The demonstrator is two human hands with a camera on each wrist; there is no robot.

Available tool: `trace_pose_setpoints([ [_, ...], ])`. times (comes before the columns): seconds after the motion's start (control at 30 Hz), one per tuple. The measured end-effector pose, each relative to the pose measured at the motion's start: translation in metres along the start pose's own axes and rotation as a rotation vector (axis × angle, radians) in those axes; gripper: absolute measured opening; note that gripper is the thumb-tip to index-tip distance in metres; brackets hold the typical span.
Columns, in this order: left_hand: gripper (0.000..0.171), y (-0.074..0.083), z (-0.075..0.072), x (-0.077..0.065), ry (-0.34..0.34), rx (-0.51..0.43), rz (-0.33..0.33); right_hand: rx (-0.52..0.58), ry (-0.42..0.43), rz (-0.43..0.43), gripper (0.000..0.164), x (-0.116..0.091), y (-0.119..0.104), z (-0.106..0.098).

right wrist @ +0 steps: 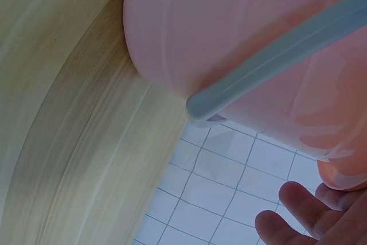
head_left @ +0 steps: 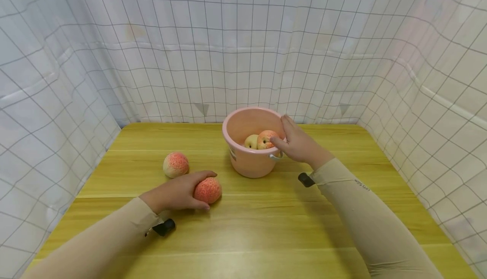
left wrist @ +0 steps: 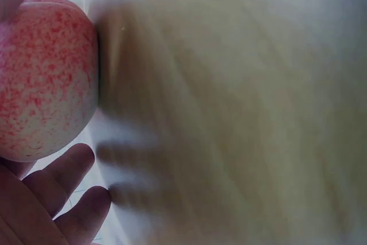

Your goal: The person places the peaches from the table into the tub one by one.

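Observation:
On the wooden table, my left hand holds a red-speckled peach, thumb on the near side and fingers on the far side. The left wrist view shows the peach close up, with two fingertips below it. A second peach, pale with a red top, lies just beyond that hand. My right hand grips the right rim of a pink bucket, its thumb over the edge. Inside the bucket are a yellow fruit and a red-orange peach.
A light grey handle hangs down the bucket's side. White grid-patterned curtains enclose the back and both sides of the table. Black wrist devices show at both cuffs.

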State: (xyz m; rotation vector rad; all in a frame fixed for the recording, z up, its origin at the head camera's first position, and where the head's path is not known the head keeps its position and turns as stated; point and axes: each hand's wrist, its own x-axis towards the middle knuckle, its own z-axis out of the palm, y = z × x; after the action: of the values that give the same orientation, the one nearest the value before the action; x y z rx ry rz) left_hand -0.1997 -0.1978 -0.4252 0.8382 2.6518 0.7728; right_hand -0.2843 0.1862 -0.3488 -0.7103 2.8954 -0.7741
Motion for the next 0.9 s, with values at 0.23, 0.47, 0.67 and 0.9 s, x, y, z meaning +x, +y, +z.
trace_pose_setpoints([
  [0.23,0.088,0.0001,0.0011,0.0012,0.006,-0.027,-0.022,0.0,0.0,0.002,0.094,-0.001,-0.0001,-0.0005],
  [0.47,0.082,0.0003,0.0022,0.0015,0.01,-0.041,-0.015,0.019,0.011,-0.02,0.093,-0.0002,0.0004,0.0001],
  [0.67,0.079,-0.0007,0.0041,0.0016,0.016,-0.046,-0.001,0.026,0.01,-0.02,0.092,-0.0004,-0.0001,0.0004],
  [0.9,0.077,-0.001,0.0053,0.0008,0.027,-0.039,0.002,0.038,0.016,-0.02,0.091,-0.0003,0.0008,0.0011],
])
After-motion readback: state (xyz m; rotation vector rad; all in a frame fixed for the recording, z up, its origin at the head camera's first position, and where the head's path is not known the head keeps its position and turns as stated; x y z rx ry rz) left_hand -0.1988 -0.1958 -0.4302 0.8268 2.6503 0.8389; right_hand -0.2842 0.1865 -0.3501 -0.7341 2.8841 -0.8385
